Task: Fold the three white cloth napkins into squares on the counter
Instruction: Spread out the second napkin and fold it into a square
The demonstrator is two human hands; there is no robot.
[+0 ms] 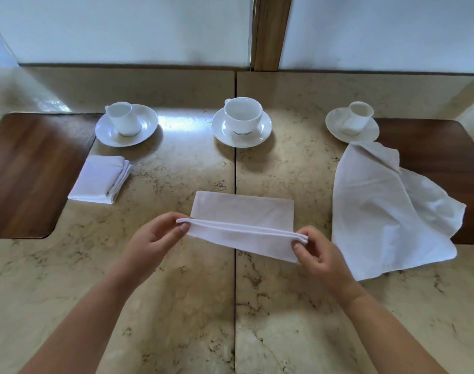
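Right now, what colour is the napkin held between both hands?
Plain white, with no pattern; the napkin shows best in the head view, the only one.

Soft backlight, counter (176,163) glare, edge distortion.

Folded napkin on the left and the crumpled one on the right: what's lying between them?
In the head view, the half-folded napkin, pinched by the left hand and right hand; otherwise bare counter.

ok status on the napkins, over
Left hand and right hand pinch middle napkin, mid-fold. Left napkin folded; right napkin unfolded. Nothing in the way.
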